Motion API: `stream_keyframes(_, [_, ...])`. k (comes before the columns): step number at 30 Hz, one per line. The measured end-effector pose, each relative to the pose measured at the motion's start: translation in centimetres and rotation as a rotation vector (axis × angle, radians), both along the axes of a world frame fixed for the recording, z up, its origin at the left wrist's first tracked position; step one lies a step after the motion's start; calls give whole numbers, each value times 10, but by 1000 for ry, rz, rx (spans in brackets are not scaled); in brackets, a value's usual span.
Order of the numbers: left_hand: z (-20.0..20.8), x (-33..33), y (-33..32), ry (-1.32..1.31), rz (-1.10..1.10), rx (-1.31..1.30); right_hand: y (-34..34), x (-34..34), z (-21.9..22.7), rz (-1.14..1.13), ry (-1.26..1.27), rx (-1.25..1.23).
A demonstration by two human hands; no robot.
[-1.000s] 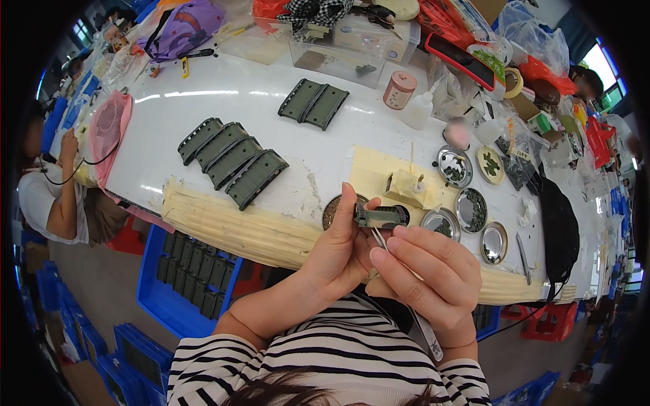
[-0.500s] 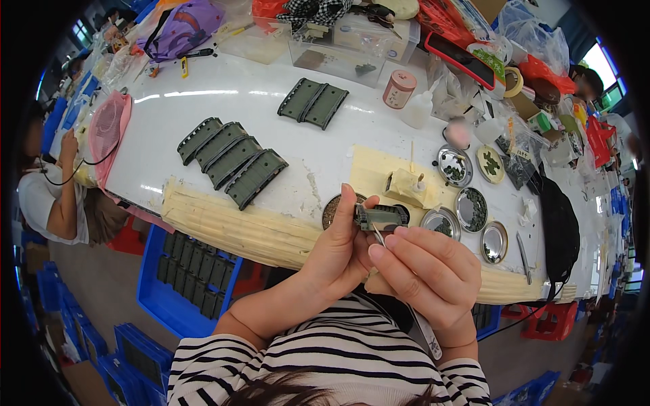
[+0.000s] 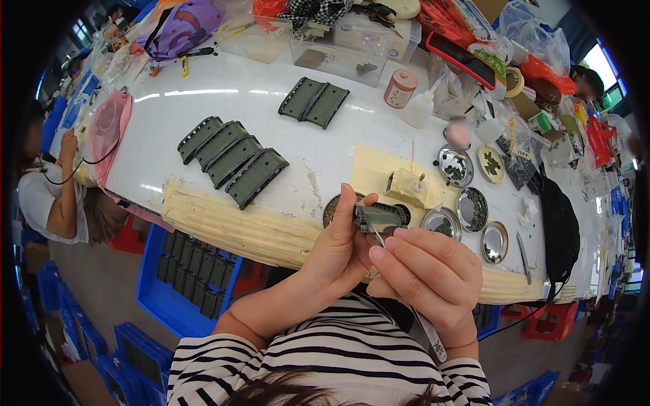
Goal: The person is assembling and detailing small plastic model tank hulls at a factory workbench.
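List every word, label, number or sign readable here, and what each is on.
Clear plastic bag: a short handwritten marking; I won't copy it out.
Tweezers in the right hand: dark marks near the end, too small to read.
Pink canister: dark pattern or print, too small to tell.
I can't make out any other text.

A dark green, curved part [image 3: 382,218] with ridged, darker ends is held up in the left grip [image 3: 342,254], lying nearly crosswise, its smoother, lighter middle facing up. A slim silver pair of tweezers [image 3: 427,334], patterned near its back end, slants through the right grip [image 3: 433,274] from lower right to upper left. Its tips meet the part's near edge; whether they pinch anything is too small to tell.
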State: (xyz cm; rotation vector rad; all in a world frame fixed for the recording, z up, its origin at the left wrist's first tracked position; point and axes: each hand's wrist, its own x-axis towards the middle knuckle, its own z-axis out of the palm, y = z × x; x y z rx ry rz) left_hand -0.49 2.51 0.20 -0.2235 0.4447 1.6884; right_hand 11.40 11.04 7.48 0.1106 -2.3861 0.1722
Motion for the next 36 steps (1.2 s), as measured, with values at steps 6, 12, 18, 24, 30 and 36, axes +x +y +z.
stream_keyframes(6, [-2,0,0,34,0,-7,0,-1,1,-10,-12,2])
stream_keyframes(12, [0,0,-1,49,8,1,0,-1,2,10,-22,-8])
stream_keyframes(18, [0,-1,-1,53,20,16,0,-1,1,17,-8,-15])
stream_keyframes(24, [1,1,3,184,112,38,-2,6,4,52,47,-401])
stream_keyframes(30, [-3,-7,3,409,193,161,-4,17,-15,70,132,-694])
stream_keyframes(36, [0,-9,2,435,182,219,-7,15,-27,96,153,-700])
